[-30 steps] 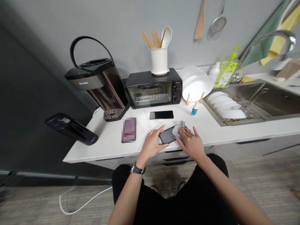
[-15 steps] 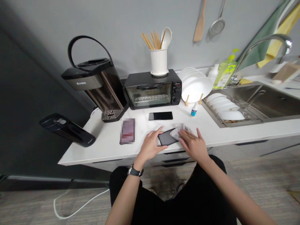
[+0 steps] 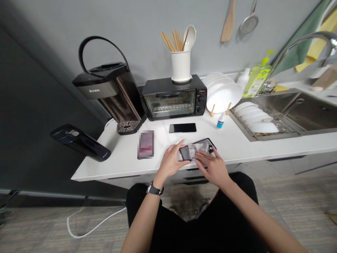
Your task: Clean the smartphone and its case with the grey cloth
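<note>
My left hand (image 3: 172, 160) grips the left end of a dark phone case (image 3: 185, 153), thumb and fingers on its opposite edges. The case has a black rim and a camera cutout at its right end. Under the fingers of my right hand (image 3: 212, 165) is a crumpled light-grey cloth (image 3: 194, 147), pressed on the middle of the case. A black phone (image 3: 182, 128) lies flat on the counter beyond the case. Behind to the right stands a small white bottle with a blue label (image 3: 220, 121).
A blurred purple packet (image 3: 146, 144) lies on the white counter (image 3: 116, 165), left of my hands. Beyond are a dark flask (image 3: 81, 142), a water dispenser (image 3: 116, 91), a toaster oven (image 3: 172, 102) and upright white plates (image 3: 223, 96). The sink (image 3: 313, 109) is at the right.
My right hand has slid the cloth leftward over the case, so the case's right end with the cutout now shows. My left hand keeps its hold. The view has shifted slightly.
</note>
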A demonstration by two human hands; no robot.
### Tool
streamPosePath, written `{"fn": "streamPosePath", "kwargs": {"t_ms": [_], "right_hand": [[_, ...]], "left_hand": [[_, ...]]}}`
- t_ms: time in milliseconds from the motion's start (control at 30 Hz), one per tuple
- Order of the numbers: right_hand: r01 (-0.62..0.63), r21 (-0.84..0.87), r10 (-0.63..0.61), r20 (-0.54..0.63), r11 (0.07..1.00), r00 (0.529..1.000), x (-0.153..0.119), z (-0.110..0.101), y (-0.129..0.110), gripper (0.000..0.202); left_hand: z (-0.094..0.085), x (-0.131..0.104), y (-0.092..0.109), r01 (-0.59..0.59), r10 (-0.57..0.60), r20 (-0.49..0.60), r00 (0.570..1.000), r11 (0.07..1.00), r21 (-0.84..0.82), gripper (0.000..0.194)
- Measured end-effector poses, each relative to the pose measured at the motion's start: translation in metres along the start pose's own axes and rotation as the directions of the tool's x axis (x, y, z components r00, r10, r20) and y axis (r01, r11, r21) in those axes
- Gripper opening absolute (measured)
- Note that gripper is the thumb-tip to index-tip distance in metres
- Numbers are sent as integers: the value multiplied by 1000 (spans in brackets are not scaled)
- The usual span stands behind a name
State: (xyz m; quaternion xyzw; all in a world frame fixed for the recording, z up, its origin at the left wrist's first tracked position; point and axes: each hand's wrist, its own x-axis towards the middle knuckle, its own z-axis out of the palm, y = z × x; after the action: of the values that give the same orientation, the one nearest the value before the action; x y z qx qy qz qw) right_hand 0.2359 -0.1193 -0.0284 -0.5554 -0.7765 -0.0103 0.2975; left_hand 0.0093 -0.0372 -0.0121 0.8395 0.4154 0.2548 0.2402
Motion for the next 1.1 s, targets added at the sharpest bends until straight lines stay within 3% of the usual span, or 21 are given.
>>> {"fn": "streamPosePath", "kwargs": {"t_ms": [100,167,333,433,533,667,733,833,1000,1100], "right_hand": [[-108,-138,96,-94,985,991,2,-7,33,36],[-109,-168,93,-97,980,991,11,-1,33,41],[28,-39,-29,-10,999,1000,32,29,-25,45],[95,83,-99,49,992,994,27,29,-45,40],[72,101,-78,53,992,996,12,13,-26,32],[-53,-66,52,-22,996,998,1,-7,25,34],[-105,-135,99,-54,985,994,6,-6,34,41],[-87,-143,81,-48,986,996,21,10,14,53],[83,52,-85,40,995,996,26,29,-46,53],[80,99,-86,63,992,994,11,16,-37,42]], "left_hand": [[1,3,1,-36,36,1,999,999,9,94],[2,4,1,-51,51,-5,999,999,7,93],[0,1,0,-35,35,-9,999,999,-9,86],[-2,-1,-1,-19,19,-11,1000,1000,-3,88],[-3,-1,-1,-9,10,-15,1000,1000,5,92],[-2,2,1,-48,48,7,999,999,2,95],[-1,4,1,-74,74,14,997,997,6,92],[-1,4,1,-93,93,7,996,996,4,88],[-3,-1,-1,-86,86,18,996,996,18,80],[-5,-3,0,-75,74,14,997,997,27,85]]}}
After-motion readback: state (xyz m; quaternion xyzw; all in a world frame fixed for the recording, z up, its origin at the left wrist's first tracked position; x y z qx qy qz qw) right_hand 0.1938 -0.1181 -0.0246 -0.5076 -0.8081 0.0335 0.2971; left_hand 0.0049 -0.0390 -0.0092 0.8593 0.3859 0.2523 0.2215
